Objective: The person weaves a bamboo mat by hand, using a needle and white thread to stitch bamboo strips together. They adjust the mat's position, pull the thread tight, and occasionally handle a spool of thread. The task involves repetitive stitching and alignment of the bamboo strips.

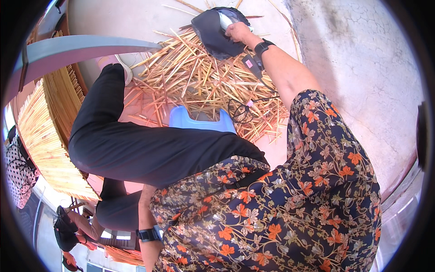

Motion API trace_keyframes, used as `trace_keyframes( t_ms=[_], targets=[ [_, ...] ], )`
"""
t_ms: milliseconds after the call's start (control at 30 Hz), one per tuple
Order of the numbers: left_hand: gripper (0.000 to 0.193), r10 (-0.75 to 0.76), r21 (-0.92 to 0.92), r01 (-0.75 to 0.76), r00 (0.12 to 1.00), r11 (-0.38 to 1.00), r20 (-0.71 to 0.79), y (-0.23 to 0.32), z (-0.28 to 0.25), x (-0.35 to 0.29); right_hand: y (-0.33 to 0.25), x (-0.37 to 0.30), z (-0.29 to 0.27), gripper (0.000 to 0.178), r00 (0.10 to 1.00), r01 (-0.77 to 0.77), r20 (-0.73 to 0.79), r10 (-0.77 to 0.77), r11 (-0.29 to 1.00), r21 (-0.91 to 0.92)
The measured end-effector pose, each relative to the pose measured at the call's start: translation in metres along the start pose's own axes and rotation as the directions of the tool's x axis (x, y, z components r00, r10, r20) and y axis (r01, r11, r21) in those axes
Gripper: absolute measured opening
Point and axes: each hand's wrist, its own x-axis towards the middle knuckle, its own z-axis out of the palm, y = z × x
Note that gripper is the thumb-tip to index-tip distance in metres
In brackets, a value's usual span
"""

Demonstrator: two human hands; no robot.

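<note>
My right arm reaches out to a black bag that lies on a heap of straw-coloured split sticks. At its mouth my right hand is closed, fingers bent around the edge of a whitish, shiny thing partly inside the bag. What this thing is, I cannot make out. A black band circles my right wrist. My left forearm, with a black band, is at the lower left beside my floral shirt; the fingers of my left hand are hidden.
A blue plastic stool stands by my leg. On the sticks lie a dark flat object with a pink label and a thin black round frame. A curved grey beam and bundled sticks are at left. Another person is at lower left.
</note>
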Motion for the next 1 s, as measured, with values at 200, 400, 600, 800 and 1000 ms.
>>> trace_keyframes(
  t_ms=[200,400,600,800,1000],
  targets=[
    [0.033,0.036,0.009,-0.036,0.999,0.999,-0.026,-0.009,0.001,0.002,-0.018,-0.018,-0.008,0.010,0.999,0.046,-0.017,-0.044,0.983,0.180],
    [0.033,0.061,-0.037,-0.065,0.993,0.997,-0.106,-0.017,-0.002,0.009,-0.011,-0.067,-0.028,0.015,0.991,-0.134,0.092,0.097,0.734,0.666],
    [0.024,0.063,-0.227,-0.161,0.919,0.960,-0.389,-0.009,-0.021,0.017,-0.023,-0.147,-0.054,0.010,0.995,-0.093,0.101,-0.009,0.323,0.942],
    [0.017,-0.024,-0.445,-0.507,0.639,0.738,-0.769,0.061,-0.052,-0.011,-0.120,-0.225,-0.030,0.008,0.884,-0.156,0.224,-0.410,0.194,0.968],
    [0.029,0.003,-0.418,-0.576,0.590,0.703,-0.808,0.112,-0.049,-0.045,-0.255,-0.306,-0.007,0.012,0.548,-0.092,0.399,-0.735,0.421,0.902]
  ],
)
